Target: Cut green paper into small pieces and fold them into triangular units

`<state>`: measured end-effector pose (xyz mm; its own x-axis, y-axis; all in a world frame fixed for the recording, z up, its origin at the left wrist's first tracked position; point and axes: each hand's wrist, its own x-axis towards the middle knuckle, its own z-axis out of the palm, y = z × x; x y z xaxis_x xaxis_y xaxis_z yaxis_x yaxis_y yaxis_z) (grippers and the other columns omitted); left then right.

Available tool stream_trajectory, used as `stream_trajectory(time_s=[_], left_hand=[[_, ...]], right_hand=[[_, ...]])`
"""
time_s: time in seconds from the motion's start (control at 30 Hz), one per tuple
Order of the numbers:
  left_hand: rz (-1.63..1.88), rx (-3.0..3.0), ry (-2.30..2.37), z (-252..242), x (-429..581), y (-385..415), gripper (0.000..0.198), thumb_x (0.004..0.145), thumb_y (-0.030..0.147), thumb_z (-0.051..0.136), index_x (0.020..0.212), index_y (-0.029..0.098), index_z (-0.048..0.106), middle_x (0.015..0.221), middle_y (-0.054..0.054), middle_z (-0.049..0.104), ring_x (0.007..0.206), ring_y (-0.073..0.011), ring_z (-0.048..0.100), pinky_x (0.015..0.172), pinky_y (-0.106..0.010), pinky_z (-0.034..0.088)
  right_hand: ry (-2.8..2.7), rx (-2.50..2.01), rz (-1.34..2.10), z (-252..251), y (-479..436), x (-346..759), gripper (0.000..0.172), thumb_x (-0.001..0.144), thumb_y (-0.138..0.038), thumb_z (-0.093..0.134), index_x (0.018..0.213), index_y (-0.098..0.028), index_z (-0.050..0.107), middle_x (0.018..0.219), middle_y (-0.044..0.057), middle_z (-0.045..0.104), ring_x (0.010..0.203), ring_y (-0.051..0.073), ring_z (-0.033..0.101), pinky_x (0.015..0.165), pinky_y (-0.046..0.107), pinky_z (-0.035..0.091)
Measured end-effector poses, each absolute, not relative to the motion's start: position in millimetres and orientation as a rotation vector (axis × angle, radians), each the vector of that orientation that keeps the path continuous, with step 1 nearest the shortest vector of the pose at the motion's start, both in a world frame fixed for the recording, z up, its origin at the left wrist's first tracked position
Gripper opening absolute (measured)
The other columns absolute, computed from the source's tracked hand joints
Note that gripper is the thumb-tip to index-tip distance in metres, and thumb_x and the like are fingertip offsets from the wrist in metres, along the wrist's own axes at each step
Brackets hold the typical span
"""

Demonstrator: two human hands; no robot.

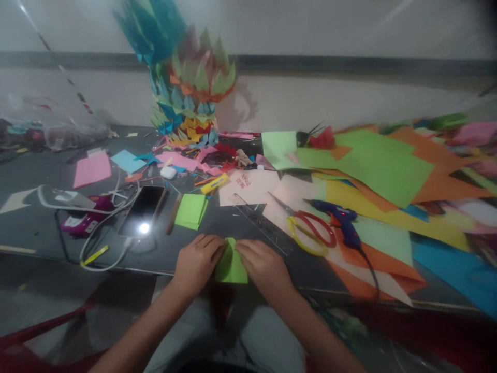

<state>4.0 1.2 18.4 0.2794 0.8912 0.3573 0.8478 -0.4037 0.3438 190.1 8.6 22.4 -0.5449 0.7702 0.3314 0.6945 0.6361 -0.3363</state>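
A small green sheet of paper (233,268) lies at the table's front edge, its top corners folded inward to a blunt point. My left hand (199,259) pinches its upper left side, and my right hand (264,261) pinches the upper right side. Both sets of fingertips are closed on the paper and partly hide its folds. Just beyond my left hand sits a stack of green paper squares (191,211). A clear ruler (264,225) lies slantwise past my right hand, with red and yellow scissors (310,228) farther right.
A blue glue gun (344,220) with a cord lies at right among large coloured sheets (384,160). At left are a lit phone (144,210), a white cable (87,254) and a purple power strip (87,217). Folded-paper structures (186,98) stand at the back, near paper scraps and a yellow tube (215,183).
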Motion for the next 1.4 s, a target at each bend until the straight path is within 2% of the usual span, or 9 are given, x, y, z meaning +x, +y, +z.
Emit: stream_trajectory(time_s=[0.27,0.57,1.07,1.4], left_hand=[[0.755,2.634,1.353,12,-6,-2,0.02,0.09,0.021,0.046,0.101,0.02,0.063,0.102,-0.005,0.066,0.089,-0.0169,0.059,0.08,-0.033,0.048],[0.636,2.712,1.349,15,-5,-4,0.022,0.09,0.031,0.047,0.102,0.021,0.062,0.106,-0.005,0.064,0.092,-0.0191,0.057,0.075,-0.033,0.045],[0.653,2.736,1.306,12,-7,-4,0.02,0.09,0.028,0.048,0.1,0.021,0.063,0.106,-0.003,0.065,0.093,-0.0181,0.057,0.076,-0.032,0.043],[0.656,2.745,1.337,13,-6,-5,0.019,0.09,0.028,0.048,0.098,0.021,0.063,0.106,-0.004,0.065,0.092,-0.0183,0.057,0.071,-0.032,0.041]], right_hand=[[-2.52,-0.902,0.304,21,21,202,0.022,0.089,-0.016,0.048,0.107,-0.016,0.062,0.105,0.007,0.065,0.088,0.018,0.057,0.079,0.031,0.05],[-2.566,-0.839,0.297,22,22,204,0.023,0.09,-0.017,0.046,0.105,-0.013,0.062,0.105,0.009,0.065,0.09,0.018,0.056,0.081,0.033,0.05],[-2.614,-0.815,0.192,22,23,205,0.022,0.09,-0.016,0.045,0.104,-0.014,0.062,0.107,0.009,0.064,0.089,0.019,0.057,0.078,0.033,0.049],[-2.656,-0.811,0.089,23,22,204,0.021,0.09,-0.015,0.045,0.103,-0.013,0.062,0.107,0.009,0.064,0.091,0.02,0.057,0.077,0.034,0.049]])
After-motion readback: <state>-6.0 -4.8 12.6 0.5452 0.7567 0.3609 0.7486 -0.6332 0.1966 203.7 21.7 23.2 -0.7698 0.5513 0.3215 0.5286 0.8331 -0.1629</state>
